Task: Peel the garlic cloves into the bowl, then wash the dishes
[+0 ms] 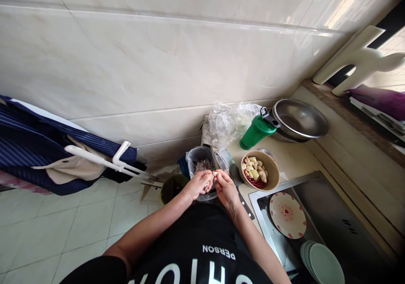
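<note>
My left hand (pixel 200 184) and my right hand (pixel 225 185) are held together over a grey bin lined with a plastic bag (pixel 200 160). Both pinch a small pale garlic clove (pixel 215 174) between their fingertips. Peelings lie inside the bin. Just right of my hands a woven bowl (pixel 260 170) holds peeled garlic cloves and red chillies. A knife (pixel 236 181) lies on the counter between my right hand and the bowl.
A green bottle (pixel 257 132), a crumpled plastic bag (pixel 228 121) and a steel bowl (pixel 300 118) stand at the back of the counter. The sink (pixel 332 220) at the right holds a patterned plate (pixel 287 215) and stacked plates (pixel 322 263). Striped cloth on a rack (pixel 63 149) is at the left.
</note>
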Motion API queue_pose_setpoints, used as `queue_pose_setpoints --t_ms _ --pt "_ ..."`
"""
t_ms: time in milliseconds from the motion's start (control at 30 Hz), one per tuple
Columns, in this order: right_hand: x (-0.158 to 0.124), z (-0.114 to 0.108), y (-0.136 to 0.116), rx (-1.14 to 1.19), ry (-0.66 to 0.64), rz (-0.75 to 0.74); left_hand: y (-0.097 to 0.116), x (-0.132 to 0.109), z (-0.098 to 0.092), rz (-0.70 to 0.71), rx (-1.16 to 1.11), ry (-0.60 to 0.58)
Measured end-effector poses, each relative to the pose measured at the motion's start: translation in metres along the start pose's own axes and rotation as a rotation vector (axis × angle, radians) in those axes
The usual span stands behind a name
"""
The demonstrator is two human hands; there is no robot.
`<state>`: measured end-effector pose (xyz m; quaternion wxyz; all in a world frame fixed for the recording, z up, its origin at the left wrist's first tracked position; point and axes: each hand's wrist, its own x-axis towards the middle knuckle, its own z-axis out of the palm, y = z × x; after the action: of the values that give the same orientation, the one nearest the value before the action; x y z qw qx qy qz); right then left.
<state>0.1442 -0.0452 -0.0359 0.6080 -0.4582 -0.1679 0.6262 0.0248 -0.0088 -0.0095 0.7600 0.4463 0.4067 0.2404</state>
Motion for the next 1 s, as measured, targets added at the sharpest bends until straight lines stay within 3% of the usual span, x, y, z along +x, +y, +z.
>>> queue_pose_setpoints --t_ms 200,333,733,1000 --pt "0.003 -0.002 -0.005 0.199 0.017 0.095 -0.007 0.002 -0.002 -0.002 0.104 -0.026" --pt "0.0 -0.003 -0.009 0.057 -0.056 0.018 -0.004 0.001 -0.002 0.034 0.115 -0.003" --pt "-0.005 -0.003 -0.014 -0.507 -0.038 -0.392 -0.002 0.0 -0.003 0.101 0.233 -0.014" --pt "-0.006 -0.003 -0.01 -0.527 -0.055 -0.369 -0.004 -0.002 -0.007 0.135 0.245 0.003"
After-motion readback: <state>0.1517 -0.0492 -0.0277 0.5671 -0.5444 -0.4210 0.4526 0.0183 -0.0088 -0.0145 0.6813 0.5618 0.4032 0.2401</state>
